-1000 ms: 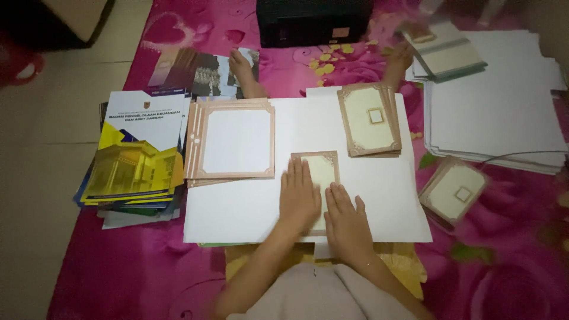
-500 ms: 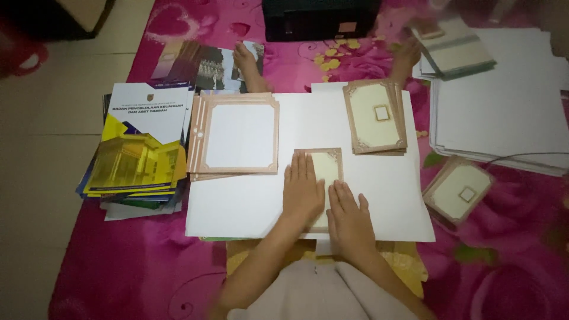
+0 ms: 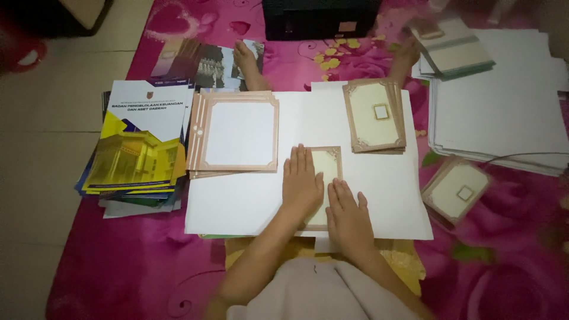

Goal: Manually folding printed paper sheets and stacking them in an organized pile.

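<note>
Single head view, looking steeply down from close above white sheet (image 3: pixel 249 201) on floor.

Two hands, left (image 3: pixel 302 186) and right (image 3: pixel 347 216); one card (image 3: pixel 326 172) under them; one big white sheet (image 3: pixel 249 201); one black box (image 3: pixel 320 18).

A big white paper sheet (image 3: pixel 255 201) lies in the middle, on the pink flowered blanket (image 3: pixel 118 266). The small brown-edged card (image 3: pixel 328 169) lies on the sheet, under both flat hands: the left hand (image 3: pixel 301 185) is beside the right hand (image 3: pixel 347 218). Left of the card, a stack of brown-framed square cards (image 3: pixel 237 135) rests on the sheet. Behind and right sits a stack of cream cards with a little window (image 3: pixel 374 115). Far left lies a pile of yellow and blue booklets (image 3: pixel 139 148). Far right lies a pile of plain white papers (image 3: pixel 504 112)
</note>
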